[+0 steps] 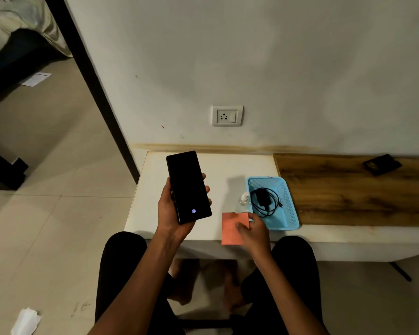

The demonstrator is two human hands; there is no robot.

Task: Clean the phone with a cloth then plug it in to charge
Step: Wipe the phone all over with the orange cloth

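Phone (pixel 188 187) gripped in left hand (pixel 171 211); right hand (pixel 253 229) pinches cloth (pixel 231 229) overhanging table edge (pixel 203 238).

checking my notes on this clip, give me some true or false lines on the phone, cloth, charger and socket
1. The left hand holds the phone screen up. True.
2. The charger is plugged into the wall socket. False: it lies coiled in the blue basket, and the socket is empty.
3. The right hand is on the pink cloth. True.
4. The cloth is pressed against the phone's screen. False: the cloth is apart from the phone, at the table's front edge.
5. The small spray bottle stands inside the basket. False: it stands just outside, on its left.
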